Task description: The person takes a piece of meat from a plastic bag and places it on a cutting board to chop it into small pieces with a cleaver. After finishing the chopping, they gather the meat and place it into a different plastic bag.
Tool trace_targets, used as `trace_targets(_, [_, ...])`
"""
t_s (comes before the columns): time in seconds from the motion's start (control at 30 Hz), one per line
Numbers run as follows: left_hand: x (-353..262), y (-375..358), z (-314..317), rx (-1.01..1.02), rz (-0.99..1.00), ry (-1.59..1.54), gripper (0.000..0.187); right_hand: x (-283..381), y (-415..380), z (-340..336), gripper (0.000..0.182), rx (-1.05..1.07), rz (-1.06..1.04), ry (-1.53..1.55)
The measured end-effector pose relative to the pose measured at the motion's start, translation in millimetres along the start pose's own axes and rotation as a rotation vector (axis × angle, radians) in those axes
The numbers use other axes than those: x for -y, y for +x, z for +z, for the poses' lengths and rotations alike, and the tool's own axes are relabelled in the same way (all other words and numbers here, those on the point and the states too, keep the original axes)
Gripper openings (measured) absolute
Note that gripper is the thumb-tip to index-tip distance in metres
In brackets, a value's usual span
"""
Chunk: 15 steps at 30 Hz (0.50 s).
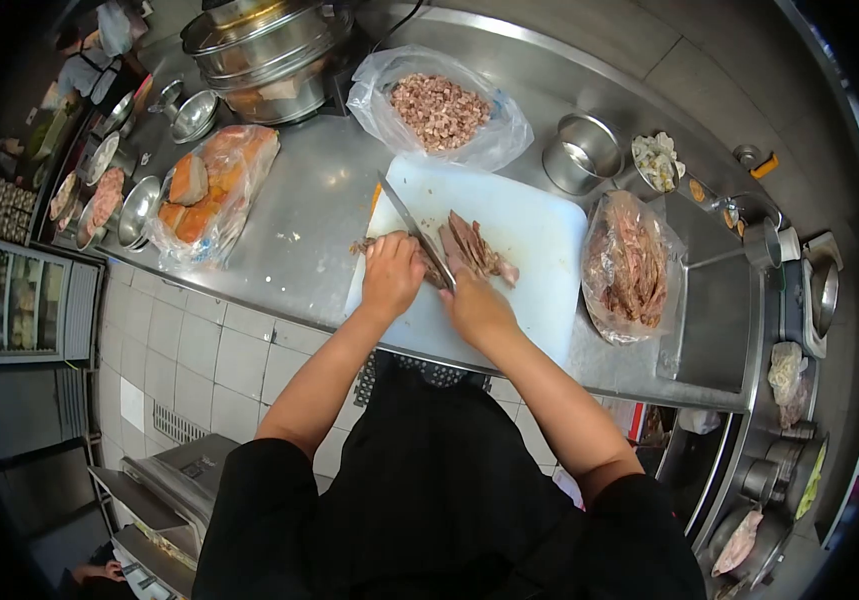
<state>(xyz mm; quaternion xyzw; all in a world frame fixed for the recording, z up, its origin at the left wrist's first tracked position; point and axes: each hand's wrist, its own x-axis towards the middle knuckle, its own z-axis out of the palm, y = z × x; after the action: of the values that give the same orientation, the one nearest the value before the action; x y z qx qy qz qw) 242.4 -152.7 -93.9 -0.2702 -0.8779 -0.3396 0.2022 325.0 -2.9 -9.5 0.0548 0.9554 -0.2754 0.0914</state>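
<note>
A white cutting board (539, 250) lies on the steel counter in front of me. My right hand (477, 308) is wrapped round the handle of a knife (404, 212), whose blade points up and to the left across the board. Under the curled fingers of my left hand (392, 272) a piece of cooked meat (361, 246) is pressed to the board, left of the blade. Several long cut strips of meat (471, 243) lie just right of the knife, close to my right knuckles.
Behind the board stands an open plastic bag of diced meat (439, 112), beside a steel pot (582, 152). To the right, a plastic bag of meat (632, 268) rests near the sink (714, 320). Bagged orange-brown blocks (211, 190) lie on the left. A person (89, 70) stands far left.
</note>
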Motion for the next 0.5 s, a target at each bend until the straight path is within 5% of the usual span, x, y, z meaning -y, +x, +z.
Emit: trace_targets(0.5, [0.8,1.5,2.1,-0.039,0.016,-0.022,0.025,-5.1,-76.8,-100.4,0.041,0.362,0.098,-0.209])
